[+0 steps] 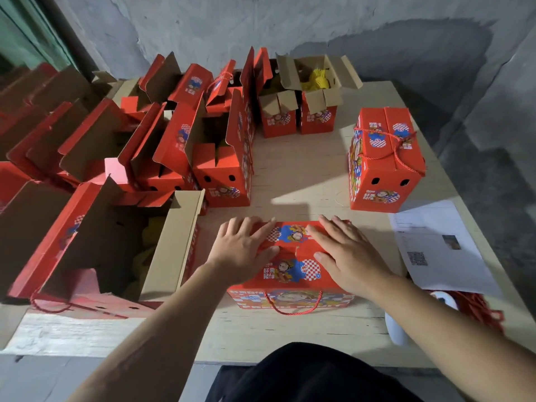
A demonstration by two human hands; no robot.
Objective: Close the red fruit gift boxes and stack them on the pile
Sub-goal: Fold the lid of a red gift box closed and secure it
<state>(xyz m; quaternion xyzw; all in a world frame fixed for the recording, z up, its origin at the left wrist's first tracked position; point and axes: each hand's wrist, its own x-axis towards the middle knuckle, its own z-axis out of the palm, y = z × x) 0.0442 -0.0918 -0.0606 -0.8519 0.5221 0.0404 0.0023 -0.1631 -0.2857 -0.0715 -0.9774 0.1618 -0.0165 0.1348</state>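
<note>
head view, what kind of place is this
Likely a fruit packing room: many open red gift boxes crowd a plywood table, printed order sheets lie alongside, bare concrete wall behind.

red gift box (pixel 293 265) lies at the desk's near edge, top flaps folded down; closed box (pixel 384 161) stands far right.

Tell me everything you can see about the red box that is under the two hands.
The red box looks like printed cardboard, with a cartoon figure, blue and checkered patches and yellow characters. It stands upright on the wooden table, near the front edge. Its top flaps are folded down. The left hand and right hand press flat on the top. A red cord handle hangs on its front.
</note>
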